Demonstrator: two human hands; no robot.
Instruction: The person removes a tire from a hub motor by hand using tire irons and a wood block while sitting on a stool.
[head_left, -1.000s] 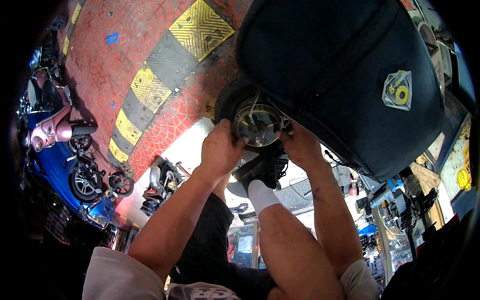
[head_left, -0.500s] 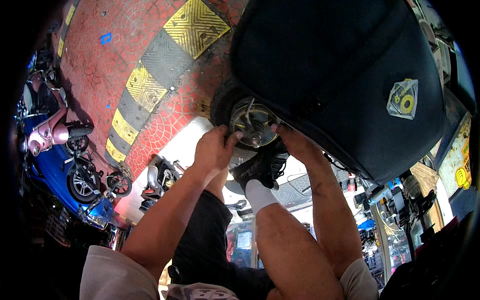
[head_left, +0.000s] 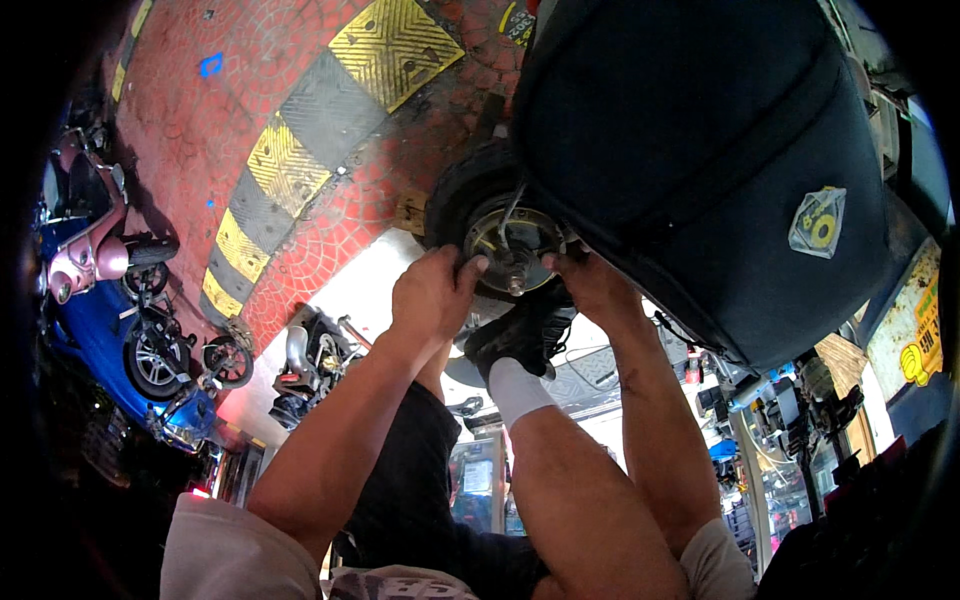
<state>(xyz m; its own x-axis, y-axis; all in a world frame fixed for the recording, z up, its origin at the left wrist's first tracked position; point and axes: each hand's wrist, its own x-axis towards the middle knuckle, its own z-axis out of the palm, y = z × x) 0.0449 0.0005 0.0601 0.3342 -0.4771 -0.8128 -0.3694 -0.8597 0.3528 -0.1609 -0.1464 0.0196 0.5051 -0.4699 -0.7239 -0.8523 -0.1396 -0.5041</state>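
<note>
A see-through packet (head_left: 818,222) with a yellow ring in it lies on the big, smooth black thing (head_left: 690,170), which hides part of the round wheel (head_left: 488,232). The left hand (head_left: 430,292) and right hand (head_left: 598,292) are half curled on either side of its metal middle, but I cannot tell if they grip it. A black shoe (head_left: 512,338) is near, and a bumpy yellow-and-grey strip (head_left: 332,108) crosses the red floor (head_left: 200,140).

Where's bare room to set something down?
Red paving between the yellow-grey strip and pink scooter is mostly bare, as is pale floor beside the left hand. Crowded: the wheel, amid that hand, right hand, black shoe and padded black bulk.
</note>
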